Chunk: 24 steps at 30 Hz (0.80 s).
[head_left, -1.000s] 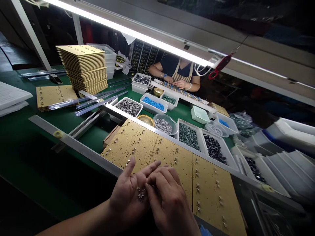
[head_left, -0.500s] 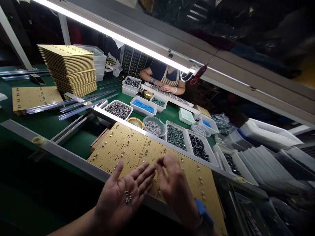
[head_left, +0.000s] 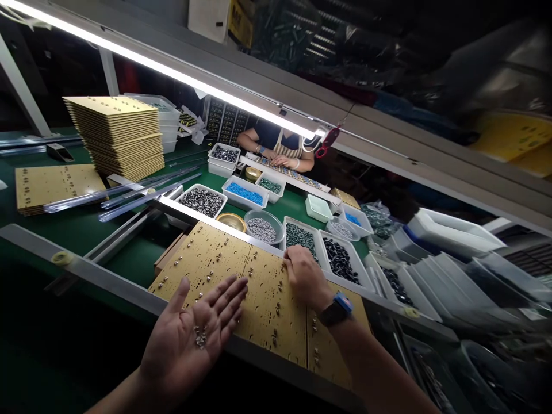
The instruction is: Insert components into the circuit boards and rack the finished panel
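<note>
My left hand (head_left: 190, 342) is palm up with its fingers stretched out, and several small shiny metal parts (head_left: 200, 337) lie loose on the palm. My right hand (head_left: 307, 277) has its thumb and fingers pinched together over the upper part of the middle tan board (head_left: 259, 305). What sits between those fingertips is too small to make out. Rows of small silvery parts (head_left: 278, 309) stand on this board. Similar rows are on the left board (head_left: 202, 253) and on the right board (head_left: 340, 339), which my right forearm partly covers.
Behind the boards stand a round tub of grey parts (head_left: 264, 227), a tray of dark green parts (head_left: 301, 236), a tray of black parts (head_left: 340, 260) and a brass bowl (head_left: 232, 222). Metal rails (head_left: 86, 270) frame the boards. A stack of boards (head_left: 116, 138) rises at left. A co-worker (head_left: 280, 150) sits opposite.
My right hand has moved up to the top of the middle board, fingers still pinched. My left hand has shifted left, the parts still on its palm. The view has turned slightly.
</note>
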Tool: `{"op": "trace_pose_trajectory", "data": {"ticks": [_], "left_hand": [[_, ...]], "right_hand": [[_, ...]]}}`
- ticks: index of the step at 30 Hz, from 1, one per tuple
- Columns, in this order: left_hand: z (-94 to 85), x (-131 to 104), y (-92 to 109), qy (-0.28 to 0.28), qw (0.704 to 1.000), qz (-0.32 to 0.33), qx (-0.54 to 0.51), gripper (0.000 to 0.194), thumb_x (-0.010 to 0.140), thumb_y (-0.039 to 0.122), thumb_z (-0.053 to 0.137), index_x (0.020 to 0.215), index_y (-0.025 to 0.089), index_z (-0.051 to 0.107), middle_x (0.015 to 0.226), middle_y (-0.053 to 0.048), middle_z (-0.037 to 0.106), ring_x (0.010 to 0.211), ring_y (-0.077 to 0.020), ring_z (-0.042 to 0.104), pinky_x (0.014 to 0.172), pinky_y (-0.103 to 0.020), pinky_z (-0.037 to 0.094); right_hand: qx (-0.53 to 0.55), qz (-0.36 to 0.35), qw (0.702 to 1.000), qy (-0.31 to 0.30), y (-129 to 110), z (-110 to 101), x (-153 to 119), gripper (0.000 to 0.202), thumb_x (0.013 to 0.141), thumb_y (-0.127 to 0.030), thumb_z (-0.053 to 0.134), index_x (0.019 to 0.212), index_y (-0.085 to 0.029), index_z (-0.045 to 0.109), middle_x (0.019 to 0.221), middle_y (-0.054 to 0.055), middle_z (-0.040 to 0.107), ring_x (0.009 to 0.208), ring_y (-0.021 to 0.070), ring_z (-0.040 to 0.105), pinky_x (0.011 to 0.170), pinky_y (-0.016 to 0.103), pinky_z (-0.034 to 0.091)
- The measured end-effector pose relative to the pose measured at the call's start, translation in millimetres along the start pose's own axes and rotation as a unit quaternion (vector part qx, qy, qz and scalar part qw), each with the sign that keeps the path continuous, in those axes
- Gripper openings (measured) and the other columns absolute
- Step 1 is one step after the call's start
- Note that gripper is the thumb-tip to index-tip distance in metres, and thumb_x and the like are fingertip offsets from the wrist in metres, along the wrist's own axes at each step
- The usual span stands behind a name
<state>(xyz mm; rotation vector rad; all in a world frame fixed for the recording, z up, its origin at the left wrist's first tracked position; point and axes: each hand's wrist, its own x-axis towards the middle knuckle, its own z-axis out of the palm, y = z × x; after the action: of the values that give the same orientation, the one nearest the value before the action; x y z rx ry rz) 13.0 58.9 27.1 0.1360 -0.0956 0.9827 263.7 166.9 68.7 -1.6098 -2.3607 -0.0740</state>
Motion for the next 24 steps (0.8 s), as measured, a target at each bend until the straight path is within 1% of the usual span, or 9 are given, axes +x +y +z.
{"op": "trace_pose_trajectory", "data": {"ticks": [6,9,11,13,15,17,19,21,24], "left_hand": [[-7.0,-0.3,1.5,0.010,1.000,0.004,0.007,0.089,0.096,0.067,0.005,0.151,0.003,0.032,0.158,-0.019,0.035,0.150,-0.0252,0.021,0.125,-0.039,0.008],[-6.2,1.0,0.1,0.017,1.000,0.008,0.006,0.088,0.096,0.066,0.002,0.153,0.003,0.028,0.157,-0.019,0.037,0.149,-0.0244,0.024,0.124,-0.039,0.008],[-4.5,2.0,0.0,0.026,1.000,0.011,0.003,0.087,0.096,0.066,0.003,0.154,0.003,0.025,0.156,-0.019,0.039,0.147,-0.0243,0.029,0.124,-0.038,0.009],[-2.4,2.9,0.4,0.044,0.999,0.014,-0.002,0.086,0.097,0.063,0.003,0.154,0.002,0.023,0.153,-0.020,0.043,0.145,-0.0244,0.034,0.124,-0.038,0.010],[-0.1,3.4,0.6,0.065,0.998,0.014,-0.010,0.085,0.097,0.062,0.002,0.153,0.002,0.023,0.151,-0.021,0.046,0.143,-0.0249,0.039,0.123,-0.038,0.013],[2.4,3.4,0.4,0.079,0.997,0.015,-0.020,0.085,0.097,0.063,0.004,0.153,0.002,0.024,0.151,-0.021,0.047,0.141,-0.0249,0.043,0.122,-0.037,0.016],[4.8,3.1,-0.2,0.081,0.996,0.019,-0.029,0.083,0.098,0.063,0.007,0.153,0.002,0.024,0.149,-0.022,0.048,0.138,-0.0251,0.047,0.120,-0.036,0.021],[6.8,2.9,-0.8,0.073,0.996,0.026,-0.032,0.081,0.099,0.060,0.008,0.152,0.001,0.023,0.146,-0.024,0.051,0.133,-0.0252,0.052,0.117,-0.035,0.026],[8.4,2.3,-1.9,0.060,0.997,0.031,-0.032,0.078,0.100,0.057,0.008,0.152,0.000,0.020,0.140,-0.026,0.056,0.127,-0.0250,0.058,0.115,-0.035,0.028]], "right_hand": [[-0.022,-0.019,1.000,-0.008,3.1,-3.4,5.7,0.018,0.086,-0.005,0.046,0.078,-0.019,0.054,0.083,0.008,0.059,0.078,0.0227,0.052,0.068,0.034,0.044],[-0.013,-0.025,1.000,-0.003,4.9,-8.1,6.5,0.017,0.087,-0.008,0.050,0.076,-0.018,0.056,0.080,0.007,0.060,0.074,0.0218,0.055,0.066,0.034,0.044],[0.000,-0.017,1.000,0.018,-1.5,-12.3,2.8,0.017,0.089,-0.012,0.052,0.075,-0.018,0.059,0.079,0.006,0.061,0.070,0.0215,0.056,0.064,0.034,0.044],[0.019,-0.012,0.998,0.051,-18.6,-15.9,-5.7,0.018,0.093,-0.018,0.053,0.078,-0.018,0.062,0.081,0.007,0.063,0.072,0.0219,0.059,0.066,0.035,0.046],[0.087,-0.026,0.994,0.062,-46.2,-18.0,-18.4,0.016,0.095,-0.023,0.055,0.083,-0.019,0.064,0.084,0.005,0.064,0.077,0.0208,0.061,0.070,0.034,0.050],[0.213,-0.064,0.975,0.026,-78.3,-18.0,-31.8,0.010,0.094,-0.020,0.058,0.085,-0.020,0.063,0.084,0.003,0.064,0.078,0.0183,0.061,0.070,0.031,0.052],[0.279,-0.122,0.952,-0.010,-106.4,-16.2,-41.5,0.012,0.092,-0.013,0.059,0.085,-0.020,0.063,0.087,0.003,0.063,0.083,0.0185,0.060,0.073,0.031,0.052],[0.270,-0.178,0.946,-0.026,-124.4,-13.5,-45.6,0.015,0.092,-0.008,0.057,0.087,-0.019,0.064,0.089,0.005,0.064,0.088,0.0207,0.058,0.077,0.035,0.052],[0.207,-0.214,0.954,-0.027,-133.1,-9.0,-45.1,0.015,0.094,-0.008,0.053,0.091,-0.017,0.065,0.092,0.009,0.065,0.088,0.0242,0.055,0.076,0.040,0.052]]}}
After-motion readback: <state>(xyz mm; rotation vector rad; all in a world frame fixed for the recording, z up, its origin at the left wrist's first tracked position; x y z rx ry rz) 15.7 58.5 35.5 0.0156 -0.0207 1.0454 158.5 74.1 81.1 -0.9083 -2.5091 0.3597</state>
